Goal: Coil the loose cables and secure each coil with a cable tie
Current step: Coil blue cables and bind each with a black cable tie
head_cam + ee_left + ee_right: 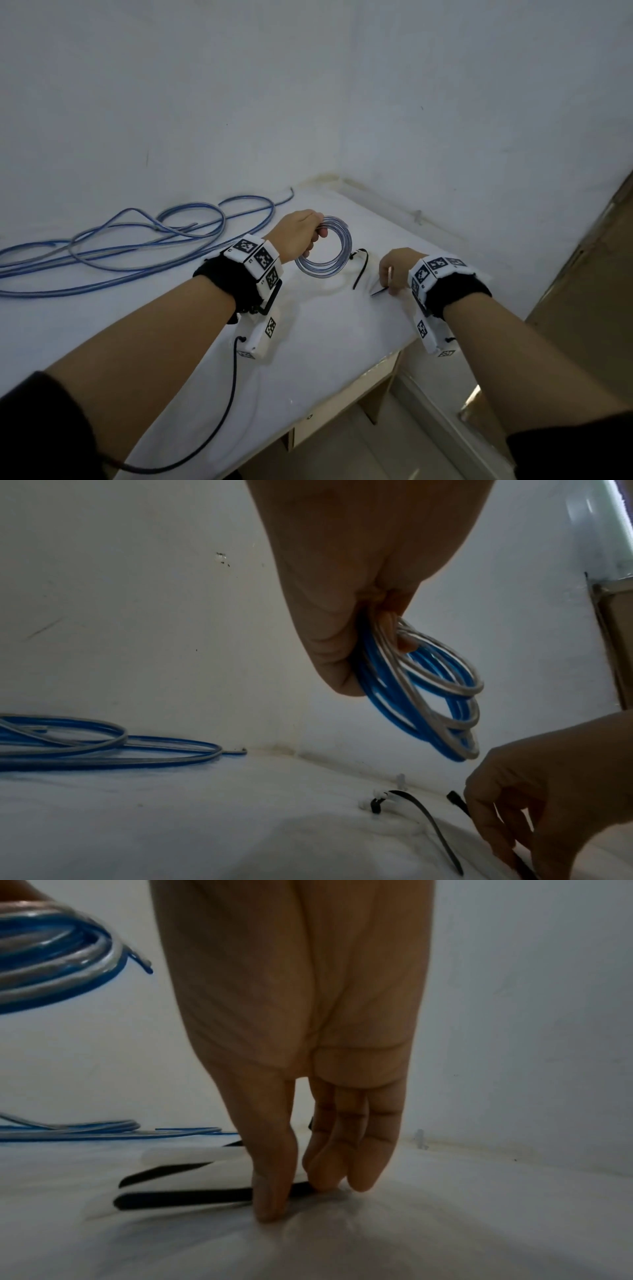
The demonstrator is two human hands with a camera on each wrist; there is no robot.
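My left hand (317, 234) grips a small coil of blue and clear cable (345, 241) and holds it upright just above the white table (308, 342). The left wrist view shows the coil (377, 685) hanging from my curled fingers. My right hand (390, 289) is down on the table to the right of the coil. Its thumb and fingers (325, 1177) pinch a black cable tie (185, 1200) that lies flat. A second black cable tie (361, 270) lies curved between my hands. A long loose blue cable (102, 292) sprawls across the table's left side.
White cable ties (192, 1153) lie beside the black ones, hard to see on the white cover. A wall rises directly behind the table. The table's right edge drops off just past my right wrist, with a drawer (329, 421) beneath the front edge.
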